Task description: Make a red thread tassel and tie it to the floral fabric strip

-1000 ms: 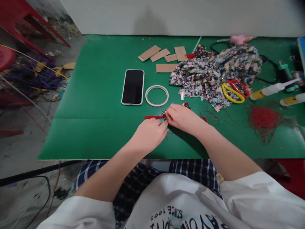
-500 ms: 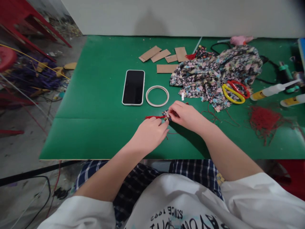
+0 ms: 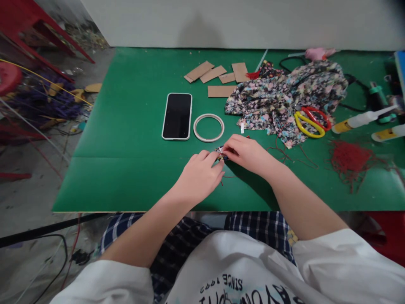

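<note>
A small patterned piece (image 3: 221,149) lies between my fingertips near the table's front middle. My left hand (image 3: 202,173) is closed on its left and lower side. From the right, my right hand (image 3: 245,151) pinches the same piece, its thumb and index finger together. A thin red thread (image 3: 228,177) trails on the table just below the fingers. Most of the piece is hidden by the fingers. Above the hands are a roll of tape (image 3: 209,139) and a phone (image 3: 178,116).
Cardboard strips (image 3: 221,91) lie at the back beside floral cloth (image 3: 262,101). Scissors with yellow and red handles (image 3: 310,128), glue bottles (image 3: 357,121) and a heap of red threads (image 3: 349,158) lie on the right of the green table (image 3: 126,126).
The red strands that stuck out left over my left fingers no longer show. My left fingers have shifted slightly and bent; my right hand has barely moved.
</note>
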Demonstrator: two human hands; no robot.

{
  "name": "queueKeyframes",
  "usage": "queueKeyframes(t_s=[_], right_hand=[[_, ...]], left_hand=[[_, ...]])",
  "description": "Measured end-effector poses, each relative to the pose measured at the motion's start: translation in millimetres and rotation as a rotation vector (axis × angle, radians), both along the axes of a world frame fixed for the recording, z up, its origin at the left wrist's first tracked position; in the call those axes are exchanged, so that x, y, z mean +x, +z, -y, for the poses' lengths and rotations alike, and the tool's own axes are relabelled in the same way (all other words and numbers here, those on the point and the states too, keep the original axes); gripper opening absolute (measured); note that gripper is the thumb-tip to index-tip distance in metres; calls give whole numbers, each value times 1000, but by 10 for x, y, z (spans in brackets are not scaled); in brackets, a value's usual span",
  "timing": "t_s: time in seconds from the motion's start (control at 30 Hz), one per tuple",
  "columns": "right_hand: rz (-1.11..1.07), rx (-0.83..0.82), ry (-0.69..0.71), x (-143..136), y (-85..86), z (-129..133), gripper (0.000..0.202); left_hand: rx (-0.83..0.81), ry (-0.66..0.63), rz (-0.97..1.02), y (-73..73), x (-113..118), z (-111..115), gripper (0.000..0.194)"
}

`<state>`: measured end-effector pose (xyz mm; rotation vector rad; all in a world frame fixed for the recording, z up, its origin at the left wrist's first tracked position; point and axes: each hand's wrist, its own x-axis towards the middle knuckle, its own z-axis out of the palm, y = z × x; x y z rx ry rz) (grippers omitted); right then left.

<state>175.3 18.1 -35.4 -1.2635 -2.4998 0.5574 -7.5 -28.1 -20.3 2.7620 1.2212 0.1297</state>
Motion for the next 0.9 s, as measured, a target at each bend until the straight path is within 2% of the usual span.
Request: queueKeyframes(t_s=[0.23, 0.5, 0.9], right_hand=[[-51, -31, -52, -12, 6, -13, 11], [-78, -169, 79, 71, 90, -16, 8], [12, -67, 110, 16, 38, 6, 16]], left_hand=[[71, -86, -17, -33, 17, 16, 33], [21, -21, -31, 2, 14, 18, 33], [5, -45, -24, -13, 10, 25, 35]])
